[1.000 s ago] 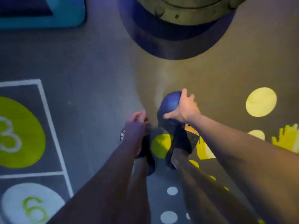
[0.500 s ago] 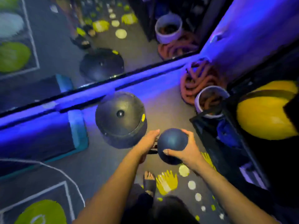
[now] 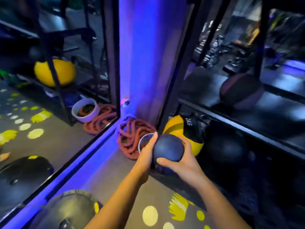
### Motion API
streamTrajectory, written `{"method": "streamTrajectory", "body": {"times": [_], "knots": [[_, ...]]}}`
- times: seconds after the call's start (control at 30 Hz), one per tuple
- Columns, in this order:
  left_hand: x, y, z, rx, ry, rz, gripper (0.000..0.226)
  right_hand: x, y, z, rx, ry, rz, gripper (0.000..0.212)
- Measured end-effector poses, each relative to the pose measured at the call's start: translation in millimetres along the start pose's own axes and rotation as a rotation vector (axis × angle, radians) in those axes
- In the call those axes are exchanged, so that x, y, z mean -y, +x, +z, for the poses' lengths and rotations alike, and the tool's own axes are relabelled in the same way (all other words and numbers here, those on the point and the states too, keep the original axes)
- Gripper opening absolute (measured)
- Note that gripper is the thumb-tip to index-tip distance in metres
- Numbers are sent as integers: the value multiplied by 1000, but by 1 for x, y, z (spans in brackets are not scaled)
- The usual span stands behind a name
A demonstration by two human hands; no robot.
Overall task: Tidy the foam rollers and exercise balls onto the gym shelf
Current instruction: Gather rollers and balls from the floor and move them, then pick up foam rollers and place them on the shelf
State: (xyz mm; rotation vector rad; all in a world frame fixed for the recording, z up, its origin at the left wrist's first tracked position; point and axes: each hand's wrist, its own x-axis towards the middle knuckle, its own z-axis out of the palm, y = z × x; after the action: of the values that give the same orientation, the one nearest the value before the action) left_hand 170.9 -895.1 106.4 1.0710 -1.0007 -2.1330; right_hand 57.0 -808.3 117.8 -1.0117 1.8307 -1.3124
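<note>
head view: the only angle here, wide and bendy at the edges, dark with purple light
ball: dark blue ball [image 3: 168,147] held up between both hands at the front corner of the shelf [image 3: 231,120], level with the bottom tier and not resting on it
left hand: left hand [image 3: 146,152] sits on the ball's left side, fingers [image 3: 154,135] together and bent a bit to the curve, thumb hidden behind the ball
right hand: right hand [image 3: 184,162] wraps the right side, thumb [image 3: 162,161] across the near face, fingers curled over the far side, tips mostly out of sight
bottom tier: yellow and black ball [image 3: 183,128] marked 2KG, just behind the blue one and partly covered by it; a dark ball [image 3: 226,147] beside it, barely readable in the shadow
upper tier: another dark ball [image 3: 239,90], too blurry to tell much
corner: red rope [image 3: 130,136] in a heap, white bucket [image 3: 143,138] nearly all hidden by the left hand, only a bit of rim shows
mirror: mirror [image 3: 49,104] on the left repeats the rope, bucket and a yellow ball
floor: dotted floor [image 3: 150,215], and a dark dome [image 3: 71,210] cut off by the bottom edge
</note>
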Motion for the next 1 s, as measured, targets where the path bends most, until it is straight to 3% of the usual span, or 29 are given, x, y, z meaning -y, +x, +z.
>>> {"method": "streamTrajectory", "body": {"times": [0.07,0.17,0.33,0.6,0.7,0.8,1.0], "knots": [[-7,8,39,70,73,42,46,6,-3,-37,-97,40,1,104],[-9,14,104,195,167,58,65,12,-14,-95,-230,116,18,107],[4,11,215,292,276,82,42,9,-32,-194,-376,170,-4,101],[54,36,380,354,369,111,36,-29,-34,-350,-575,33,-33,113],[66,56,416,348,378,214,19,-43,-25,-390,-594,-114,-75,121],[66,68,432,316,368,283,11,-53,-5,-403,-604,-105,-101,121],[24,99,422,257,523,425,13,-44,50,-397,-581,-87,-92,122]]}}
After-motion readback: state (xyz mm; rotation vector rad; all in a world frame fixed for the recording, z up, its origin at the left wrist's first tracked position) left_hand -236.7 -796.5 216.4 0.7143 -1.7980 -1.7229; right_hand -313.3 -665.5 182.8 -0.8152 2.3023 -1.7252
